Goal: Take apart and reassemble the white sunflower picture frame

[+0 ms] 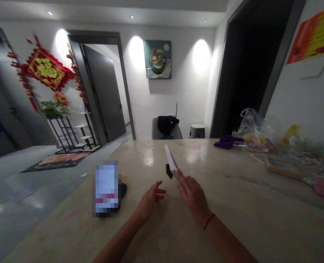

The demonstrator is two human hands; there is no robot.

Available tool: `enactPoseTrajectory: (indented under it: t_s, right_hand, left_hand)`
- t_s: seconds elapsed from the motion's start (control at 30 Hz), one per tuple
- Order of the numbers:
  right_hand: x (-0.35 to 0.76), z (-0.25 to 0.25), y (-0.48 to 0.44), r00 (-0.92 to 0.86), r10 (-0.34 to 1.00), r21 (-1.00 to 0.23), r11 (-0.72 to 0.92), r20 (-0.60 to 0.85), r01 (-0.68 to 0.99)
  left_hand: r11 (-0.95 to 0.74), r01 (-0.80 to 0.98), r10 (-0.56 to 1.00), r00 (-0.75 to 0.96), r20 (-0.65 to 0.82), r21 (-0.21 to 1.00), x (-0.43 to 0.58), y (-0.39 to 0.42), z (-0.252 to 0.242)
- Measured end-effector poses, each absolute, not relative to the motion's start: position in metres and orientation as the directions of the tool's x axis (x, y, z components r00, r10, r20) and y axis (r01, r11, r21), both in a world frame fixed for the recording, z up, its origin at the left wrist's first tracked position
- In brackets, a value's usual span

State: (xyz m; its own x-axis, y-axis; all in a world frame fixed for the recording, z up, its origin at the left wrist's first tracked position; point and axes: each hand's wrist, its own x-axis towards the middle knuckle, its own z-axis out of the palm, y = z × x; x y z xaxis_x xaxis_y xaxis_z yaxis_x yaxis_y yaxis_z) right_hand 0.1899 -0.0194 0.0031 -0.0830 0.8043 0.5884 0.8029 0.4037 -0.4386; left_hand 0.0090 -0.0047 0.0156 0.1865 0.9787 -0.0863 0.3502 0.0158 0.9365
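My right hand [192, 195] grips the near end of a thin white flat board [171, 162], which tilts up on edge over the beige marble table [233, 204]. A small dark brown piece [169, 171] shows at the board's underside. Just left of it, my left hand [151, 199] hovers over the table with fingers spread and nothing in them. A phone on a dark stand [107, 190], its screen blurred, stands to the left of my left hand.
At the table's far right lie a purple cloth [228, 141], a clear plastic bag [253, 129], a wooden picture frame [282, 167] and assorted clutter. A chair with a black garment [166, 127] stands beyond the far edge. Doorways open left and right.
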Motion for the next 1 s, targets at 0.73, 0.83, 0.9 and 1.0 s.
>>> enactPoseTrajectory:
  t_s: [0.73,0.83,0.9,1.0]
  right_hand:
    - [0.220,-0.003,-0.015,-0.058,0.961,-0.474,0.185,0.271,0.861]
    - [0.221,-0.001,-0.016,-0.062,0.963,-0.457,0.181,0.263,0.871]
    - [0.220,-0.004,-0.015,-0.058,0.964,-0.466,0.178,0.260,0.867]
    - [0.218,-0.014,-0.010,-0.010,0.964,-0.490,0.144,0.266,0.860]
  left_hand:
    - [-0.190,0.943,0.981,0.173,0.086,0.274,-0.010,-0.002,0.016]
    - [-0.189,0.939,0.982,0.180,0.057,0.287,-0.010,-0.002,0.016]
    - [-0.176,0.936,0.984,0.170,0.048,0.306,-0.010,-0.001,0.016]
    - [-0.159,0.928,0.987,0.151,0.048,0.337,-0.010,0.002,0.014]
